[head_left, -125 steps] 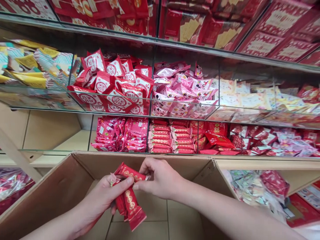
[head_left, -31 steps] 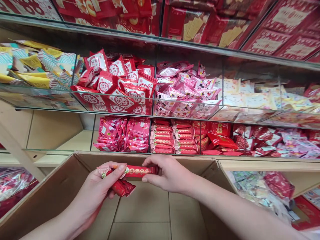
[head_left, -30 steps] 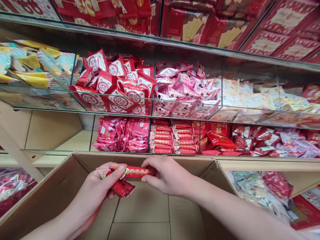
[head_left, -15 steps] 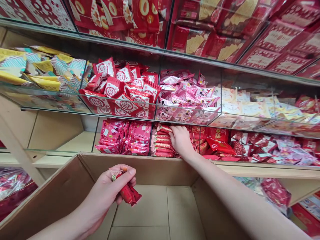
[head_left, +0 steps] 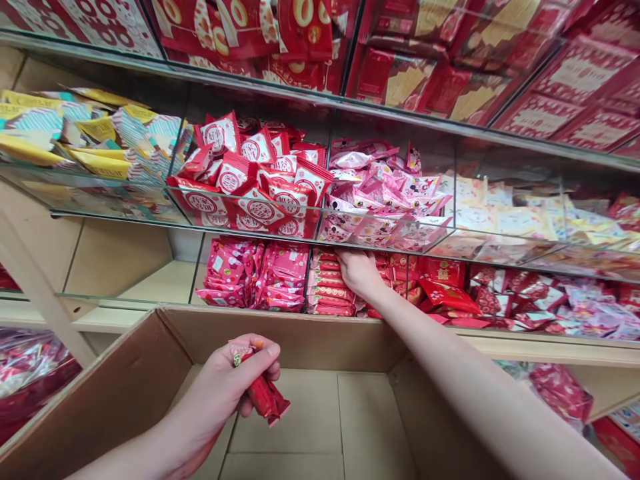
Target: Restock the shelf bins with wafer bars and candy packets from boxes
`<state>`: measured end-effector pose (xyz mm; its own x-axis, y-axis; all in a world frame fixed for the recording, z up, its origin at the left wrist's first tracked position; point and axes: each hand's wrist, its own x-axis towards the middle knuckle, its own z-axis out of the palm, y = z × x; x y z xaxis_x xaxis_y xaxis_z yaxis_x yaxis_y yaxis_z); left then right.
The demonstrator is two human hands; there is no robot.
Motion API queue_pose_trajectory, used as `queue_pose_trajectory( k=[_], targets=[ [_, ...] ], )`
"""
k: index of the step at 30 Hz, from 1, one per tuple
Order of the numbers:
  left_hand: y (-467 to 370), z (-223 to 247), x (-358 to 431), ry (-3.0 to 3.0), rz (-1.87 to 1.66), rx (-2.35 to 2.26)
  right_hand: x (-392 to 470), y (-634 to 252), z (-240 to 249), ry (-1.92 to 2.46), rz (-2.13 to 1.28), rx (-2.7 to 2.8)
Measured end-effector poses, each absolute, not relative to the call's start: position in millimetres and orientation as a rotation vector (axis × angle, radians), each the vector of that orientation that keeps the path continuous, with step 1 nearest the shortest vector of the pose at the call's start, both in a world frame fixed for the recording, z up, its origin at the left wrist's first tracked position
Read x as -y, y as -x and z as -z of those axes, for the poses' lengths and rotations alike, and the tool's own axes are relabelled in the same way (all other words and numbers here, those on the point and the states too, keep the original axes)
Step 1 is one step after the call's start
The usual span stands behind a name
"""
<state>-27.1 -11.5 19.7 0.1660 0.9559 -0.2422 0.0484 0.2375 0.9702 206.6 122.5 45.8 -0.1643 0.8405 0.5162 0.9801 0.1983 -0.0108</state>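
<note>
My left hand (head_left: 245, 373) is closed round a few red wrapped sticks (head_left: 267, 395), held above the inside of a cardboard box (head_left: 280, 337). On the lower shelf, my right hand (head_left: 361, 272) reaches in at the stacked red and pink wrapped sticks (head_left: 330, 283). Its fingertips are hidden behind the shelf edge and among the packets, so what they hold cannot be made out. Pink flowered packets (head_left: 283, 273) fill the compartment to the left of that stack.
Above runs a shelf with a clear front lip (head_left: 250, 227), holding red and white packets (head_left: 260, 207) and pink packets (head_left: 375, 193). Red packets (head_left: 450, 293) lie right of my right hand. A wooden shelf edge (head_left: 540, 350) passes behind the box.
The whole view has shifted slightly, moving shelves and packets to the right in the picture. My right hand is deeper under the upper shelf, its fingers less visible. My left hand still holds the sticks.
</note>
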Motion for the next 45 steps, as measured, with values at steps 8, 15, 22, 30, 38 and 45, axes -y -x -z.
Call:
queue_pose_trajectory(
  k=[8,15,22,30,38,45],
  targets=[
    [34.4,-32.7,7.3,-0.928,-1.125,-1.114,-44.7,-179.5,-59.2,1.151,0.17,2.199],
    [30.7,-45.6,11.3,-0.855,-1.227,-1.071,1.4,-129.5,-40.8,0.747,-1.458,1.812],
    [35.3,-41.1,3.4,-0.865,-1.22,-1.041,-16.0,-143.1,-37.9,0.819,-1.794,1.664],
    [36.7,-38.9,7.7,-1.06,-1.03,-1.137,-21.3,-161.4,-54.7,0.8,-1.656,1.684],
    [33.8,-35.5,2.3,-1.059,-1.123,-1.135,-12.3,-151.6,-52.5,0.968,-1.276,2.039],
    [34.4,-32.0,5.8,-1.063,-1.034,-1.18,-52.1,-221.7,-78.3,1.805,0.289,2.111]
  ],
)
